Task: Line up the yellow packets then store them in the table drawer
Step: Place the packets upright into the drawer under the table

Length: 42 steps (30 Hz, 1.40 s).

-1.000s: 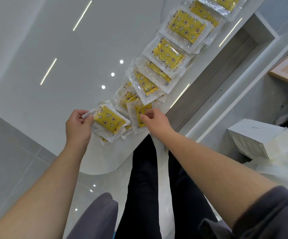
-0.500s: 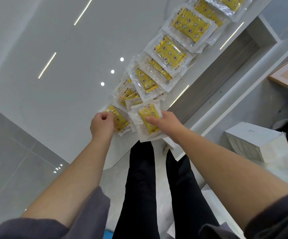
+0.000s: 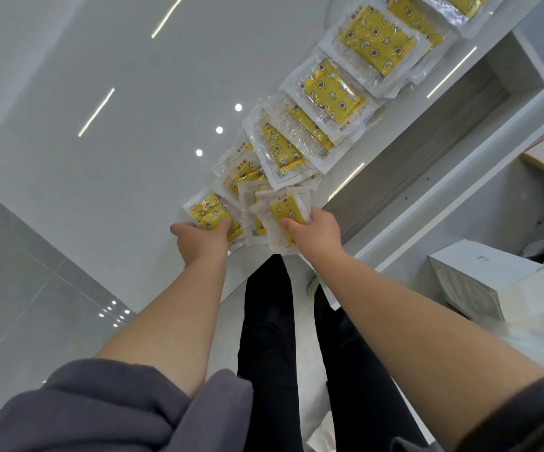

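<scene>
Several yellow packets in clear wrappers lie overlapped in a slanted row along the right edge of the glossy white table. My left hand grips the nearest left packet at the table's near corner. My right hand holds a packet beside it, thumb on its top face. Under the table edge the open drawer shows a grey wood-grain bottom.
A white cardboard box stands on the floor at the right, with a white plastic bag beside it. My legs in black trousers are below the table's rounded corner. A wooden board edge shows at the far right.
My left hand carried its packet rightwards, closer to the row. My right hand lifted a packet off the near end of the row and now holds it.
</scene>
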### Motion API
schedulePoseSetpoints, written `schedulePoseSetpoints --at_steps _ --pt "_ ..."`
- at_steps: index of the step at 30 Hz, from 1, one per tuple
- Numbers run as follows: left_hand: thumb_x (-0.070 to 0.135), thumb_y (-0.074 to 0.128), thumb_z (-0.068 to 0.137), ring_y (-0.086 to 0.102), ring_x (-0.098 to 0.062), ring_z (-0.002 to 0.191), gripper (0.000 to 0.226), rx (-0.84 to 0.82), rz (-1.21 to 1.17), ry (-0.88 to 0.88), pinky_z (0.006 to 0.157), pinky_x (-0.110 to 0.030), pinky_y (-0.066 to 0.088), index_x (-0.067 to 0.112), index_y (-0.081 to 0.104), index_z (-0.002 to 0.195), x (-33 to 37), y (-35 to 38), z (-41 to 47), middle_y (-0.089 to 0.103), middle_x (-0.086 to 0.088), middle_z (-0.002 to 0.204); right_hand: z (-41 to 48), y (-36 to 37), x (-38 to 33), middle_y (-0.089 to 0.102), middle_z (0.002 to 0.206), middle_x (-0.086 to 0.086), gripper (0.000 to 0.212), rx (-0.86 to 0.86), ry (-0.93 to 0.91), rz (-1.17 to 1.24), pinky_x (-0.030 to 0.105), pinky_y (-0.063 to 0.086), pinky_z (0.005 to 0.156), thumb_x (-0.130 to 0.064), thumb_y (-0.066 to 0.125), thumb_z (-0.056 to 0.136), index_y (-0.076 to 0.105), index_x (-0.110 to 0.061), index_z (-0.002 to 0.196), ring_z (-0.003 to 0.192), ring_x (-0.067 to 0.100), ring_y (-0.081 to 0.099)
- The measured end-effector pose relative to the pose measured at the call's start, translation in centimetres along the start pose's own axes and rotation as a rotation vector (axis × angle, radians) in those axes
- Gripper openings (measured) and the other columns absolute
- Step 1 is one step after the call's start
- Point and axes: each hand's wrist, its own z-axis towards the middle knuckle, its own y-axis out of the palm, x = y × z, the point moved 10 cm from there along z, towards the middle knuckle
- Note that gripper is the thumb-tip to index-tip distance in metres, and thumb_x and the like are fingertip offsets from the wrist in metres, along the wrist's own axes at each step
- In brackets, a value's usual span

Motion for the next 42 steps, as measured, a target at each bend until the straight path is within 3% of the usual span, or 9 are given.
schedulePoseSetpoints --at_steps 4,10,16,18,21,27,34,38,42 --pt "0.039 0.08 0.072 0.061 -0.021 0.082 0.045 -0.058 0.044 0.049 0.06 -0.027 0.042 0.012 0.063 0.103 0.4 0.2 0.4 0.065 -0.001 0.097 0.2 0.5 0.5 0.069 0.094 0.006 0.013 -0.023 0.019 0.018 0.04 0.057 0.081 -0.025 0.07 0.086 0.064 -0.015 0.091 0.087 0.023 0.066" --pt "0.011 0.069 0.084 0.06 -0.02 0.092 0.033 -0.239 -0.027 0.194 0.076 -0.031 0.047 0.016 0.056 0.113 0.9 0.9 -0.4 0.062 -0.001 0.105 -0.5 1.0 1.4 0.07 0.099 0.005 0.006 -0.127 0.036 0.071 0.041 0.057 0.086 -0.021 0.069 0.088 0.065 -0.021 0.091 0.09 0.021 0.068" --pt "-0.001 0.056 0.089 0.066 -0.026 0.101 0.028 -0.502 -0.064 0.138 0.095 -0.05 0.051 0.025 0.062 0.098 -0.4 2.7 -0.2 0.069 -0.003 0.107 -0.5 0.8 1.5 0.069 0.098 0.001 0.01 -0.134 0.023 0.168 0.033 0.056 0.082 -0.016 0.067 0.089 0.063 -0.024 0.093 0.091 0.017 0.067" --pt "0.002 0.054 0.091 0.067 -0.026 0.1 0.026 -0.582 -0.064 0.129 0.095 -0.05 0.051 0.026 0.063 0.095 0.0 3.7 -0.7 0.07 -0.003 0.104 -0.4 1.2 1.3 0.069 0.098 0.0 0.01 -0.158 0.025 0.194 0.031 0.056 0.081 -0.016 0.068 0.089 0.063 -0.025 0.09 0.089 0.016 0.067" --pt "0.028 0.063 0.092 0.068 -0.02 0.099 0.008 -0.684 -0.035 0.191 0.092 -0.042 0.052 0.028 0.066 0.099 1.1 4.5 -1.9 0.072 0.002 0.104 -0.2 2.0 1.2 0.07 0.102 0.004 0.01 -0.193 0.022 0.165 0.029 0.055 0.08 -0.016 0.067 0.089 0.065 -0.02 0.098 0.091 0.018 0.067" --pt "0.028 0.061 0.094 0.068 -0.013 0.082 0.004 -0.686 0.05 0.307 0.061 -0.024 0.05 0.028 0.064 0.091 1.0 3.7 -3.0 0.071 0.005 0.091 -1.1 3.7 2.0 0.07 0.098 -0.002 0.011 -0.365 0.07 0.082 0.023 0.051 0.074 -0.019 0.068 0.089 0.065 -0.018 0.1 0.089 0.014 0.067" --pt "0.023 0.069 0.088 0.071 -0.021 0.095 0.014 -0.735 0.021 0.197 0.091 -0.042 0.053 0.022 0.067 0.102 -3.2 4.7 -5.2 0.074 -0.001 0.101 -1.1 1.8 4.9 0.07 0.111 0.005 0.026 -0.49 0.125 0.026 0.037 0.051 0.096 -0.017 0.069 0.087 0.067 -0.011 0.113 0.102 0.021 0.067" --pt "0.02 0.072 0.085 0.071 -0.023 0.095 0.021 -0.725 -0.029 0.135 0.092 -0.045 0.053 0.019 0.067 0.105 -4.8 7.4 -7.2 0.074 -0.003 0.102 0.0 -1.8 6.8 0.071 0.111 0.005 0.027 -0.501 0.164 0.051 0.041 0.052 0.096 -0.017 0.069 0.087 0.065 -0.012 0.114 0.102 0.022 0.068" --pt "0.018 0.071 0.086 0.071 -0.019 0.092 0.021 -0.755 -0.068 0.134 0.084 -0.037 0.056 0.018 0.066 0.106 -6.0 12.8 -11.2 0.074 -0.003 0.103 1.9 -7.4 8.8 0.072 0.107 0.005 0.022 -0.541 0.202 0.021 0.035 0.056 0.086 -0.015 0.07 0.087 0.066 -0.014 0.109 0.097 0.022 0.07"
